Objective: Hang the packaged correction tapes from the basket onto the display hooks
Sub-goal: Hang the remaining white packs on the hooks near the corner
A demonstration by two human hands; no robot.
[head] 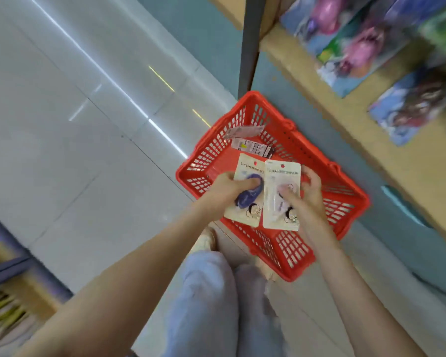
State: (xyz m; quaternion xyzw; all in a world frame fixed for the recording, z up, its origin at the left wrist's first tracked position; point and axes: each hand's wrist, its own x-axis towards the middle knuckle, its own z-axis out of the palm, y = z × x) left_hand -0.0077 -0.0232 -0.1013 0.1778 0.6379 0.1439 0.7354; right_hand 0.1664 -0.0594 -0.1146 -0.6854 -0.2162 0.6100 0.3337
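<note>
Over the middle of the red basket (345, 194), our left hand (224, 188) grips the purple correction tape pack (250, 199) and our right hand (305, 199) pinches the pale pack (281, 212), so we should keep both hang-holes (283, 165) uppermost and uncovered for hooking.

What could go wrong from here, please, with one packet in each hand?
The left hand grips the purple-tape packet and the right hand the pale-tape packet over the red basket, so neither is free to help with hanging; one might slip. Two more packets in the basket could be overlooked.
</note>
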